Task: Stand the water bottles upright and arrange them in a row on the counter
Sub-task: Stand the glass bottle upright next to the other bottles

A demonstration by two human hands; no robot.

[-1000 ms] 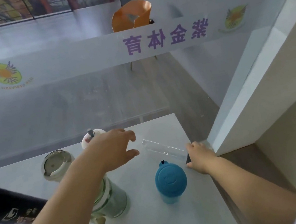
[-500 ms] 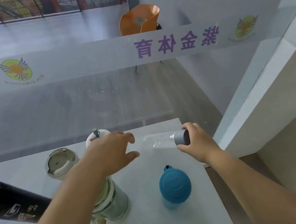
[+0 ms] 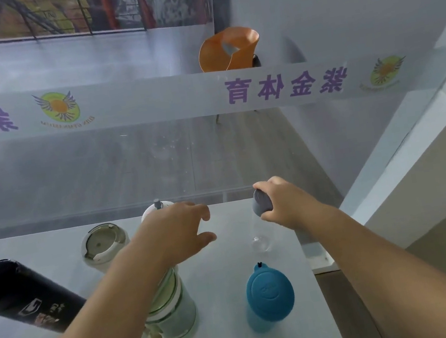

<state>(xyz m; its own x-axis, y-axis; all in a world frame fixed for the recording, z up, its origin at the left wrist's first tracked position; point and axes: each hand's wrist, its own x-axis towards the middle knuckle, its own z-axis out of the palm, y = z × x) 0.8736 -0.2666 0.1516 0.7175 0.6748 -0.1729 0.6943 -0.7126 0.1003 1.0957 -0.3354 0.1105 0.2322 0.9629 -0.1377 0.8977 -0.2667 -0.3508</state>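
My right hand grips the grey cap of a clear bottle that now stands nearly upright on the white counter, its base touching the surface. My left hand hovers open over the counter, holding nothing. Upright bottles stand around it: a blue-lidded one at the front right, a pale green one under my left forearm, a cream-lidded one and a white one with a grey knob at the back. A black bottle lies on its side at the left.
A glass partition with purple lettering runs along the counter's far edge. The counter's right edge drops off beside a white wall ledge. An orange chair stands beyond the glass.
My right hand lifted the clear bottle by its cap end from lying flat at the right edge and tipped it upright on the counter. My left hand stayed hovering.
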